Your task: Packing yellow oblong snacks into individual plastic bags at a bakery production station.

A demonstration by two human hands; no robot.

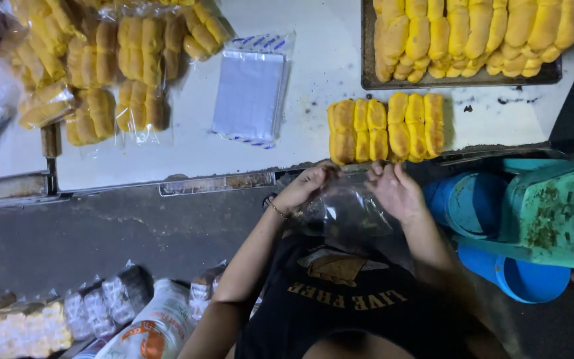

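My left hand point(308, 186) and my right hand point(395, 191) both grip the top edge of a clear plastic bag point(348, 214), holding it just below the edge of the white table point(320, 73). The bag hangs between them and looks empty. Directly above my hands, on the table's near edge, lie two blocks of yellow buns point(386, 128) side by side. A thin bracelet circles my left wrist.
A dark baking tray point(456, 78) full of yellow buns sits at the back right. Bagged buns point(104, 66) are piled at the back left, beside a stack of flat plastic bags point(250, 93). Blue tubs point(473, 206) stand right; more packed bread point(48, 322) lies lower left.
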